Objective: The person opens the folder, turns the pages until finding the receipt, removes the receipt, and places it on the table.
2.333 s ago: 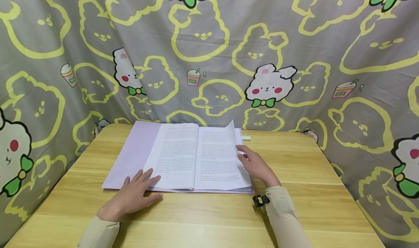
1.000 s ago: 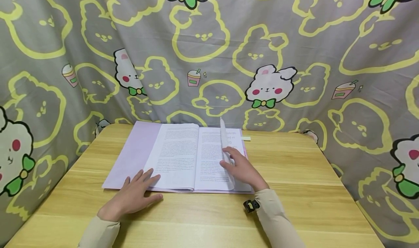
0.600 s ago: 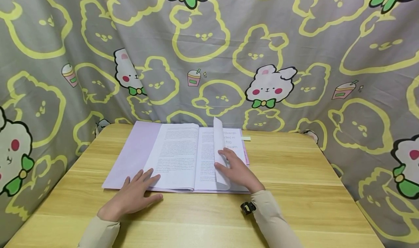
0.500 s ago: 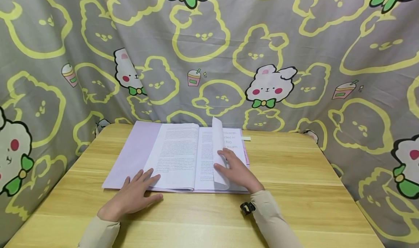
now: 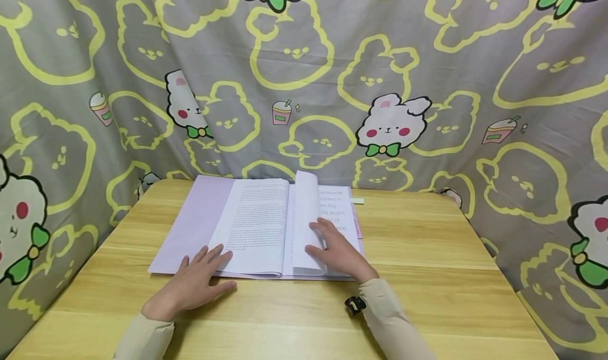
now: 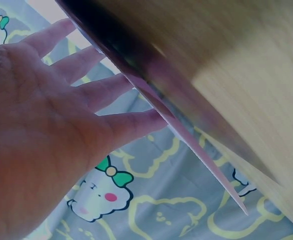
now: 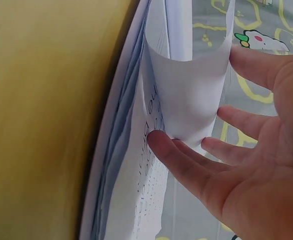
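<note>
A book with a lilac cover (image 5: 201, 212) lies spread on the wooden table. My left hand (image 5: 192, 283) rests on the near edge of its left-hand page (image 5: 256, 223), fingers straight and spread. In the left wrist view those fingers (image 6: 131, 122) reach over the cover's edge. My right hand (image 5: 339, 252) touches a lifted page (image 5: 306, 201), which curls over toward the spine. The right wrist view shows the relaxed fingers (image 7: 239, 122) against the curved page (image 7: 189, 95). Beneath it, a page with large print (image 5: 332, 201) is partly uncovered.
Pale green and pink tabs stick out from the book's right side; the green tab (image 5: 358, 201) is at the top. A patterned grey curtain (image 5: 304, 75) surrounds the wooden table (image 5: 437, 275). A black band (image 5: 354, 305) is at my right wrist.
My right hand has moved left from the book's right edge, lifting the page and curling it toward the spine. More large print shows underneath. The left hand has stayed in place.
</note>
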`<state>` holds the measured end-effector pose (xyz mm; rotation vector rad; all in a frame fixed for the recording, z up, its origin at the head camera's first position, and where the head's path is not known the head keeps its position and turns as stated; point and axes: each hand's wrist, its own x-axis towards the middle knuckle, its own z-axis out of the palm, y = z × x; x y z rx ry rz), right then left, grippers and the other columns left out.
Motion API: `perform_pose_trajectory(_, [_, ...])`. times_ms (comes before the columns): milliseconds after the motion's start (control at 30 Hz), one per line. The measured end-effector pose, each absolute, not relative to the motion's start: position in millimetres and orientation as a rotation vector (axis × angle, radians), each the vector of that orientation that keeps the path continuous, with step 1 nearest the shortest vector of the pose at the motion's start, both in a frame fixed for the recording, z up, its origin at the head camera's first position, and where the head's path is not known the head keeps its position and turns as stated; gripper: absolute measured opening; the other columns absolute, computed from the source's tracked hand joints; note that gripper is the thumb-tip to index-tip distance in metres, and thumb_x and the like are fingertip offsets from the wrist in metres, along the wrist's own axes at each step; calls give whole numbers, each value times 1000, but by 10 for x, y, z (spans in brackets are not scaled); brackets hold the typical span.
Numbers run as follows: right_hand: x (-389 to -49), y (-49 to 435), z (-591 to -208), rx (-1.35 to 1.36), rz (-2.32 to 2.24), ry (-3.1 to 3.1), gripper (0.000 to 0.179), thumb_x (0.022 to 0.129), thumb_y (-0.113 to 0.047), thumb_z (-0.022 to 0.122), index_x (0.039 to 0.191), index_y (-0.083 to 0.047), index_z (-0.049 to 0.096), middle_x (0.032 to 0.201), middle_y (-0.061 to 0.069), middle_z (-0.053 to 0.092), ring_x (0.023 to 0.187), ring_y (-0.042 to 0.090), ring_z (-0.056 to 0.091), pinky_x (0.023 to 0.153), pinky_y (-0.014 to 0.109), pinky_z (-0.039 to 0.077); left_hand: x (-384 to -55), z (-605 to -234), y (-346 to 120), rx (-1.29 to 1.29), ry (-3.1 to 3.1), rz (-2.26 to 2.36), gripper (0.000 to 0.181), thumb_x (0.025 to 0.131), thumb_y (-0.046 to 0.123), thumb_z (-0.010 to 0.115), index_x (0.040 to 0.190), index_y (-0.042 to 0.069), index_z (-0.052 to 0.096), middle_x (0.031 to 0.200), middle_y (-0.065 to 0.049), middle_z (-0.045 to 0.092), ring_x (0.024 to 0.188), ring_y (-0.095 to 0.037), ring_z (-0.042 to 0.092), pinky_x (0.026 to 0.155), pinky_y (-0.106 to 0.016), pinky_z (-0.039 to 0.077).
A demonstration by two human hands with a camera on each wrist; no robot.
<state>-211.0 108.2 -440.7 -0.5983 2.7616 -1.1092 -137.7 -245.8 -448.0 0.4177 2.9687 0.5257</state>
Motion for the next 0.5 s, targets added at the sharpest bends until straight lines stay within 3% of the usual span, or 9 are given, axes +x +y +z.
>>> perform_pose_trajectory(500, [-2077,982,-4452,-669,-1089,2736,63,96,-30,72,149,-5,50,164,19,32,147,36,40,118,53,37,-1387,-4486,-2453,410,2976,513,87,90,65,66,156,13,44,160,-20,40,146,-57,29,107,-85,17])
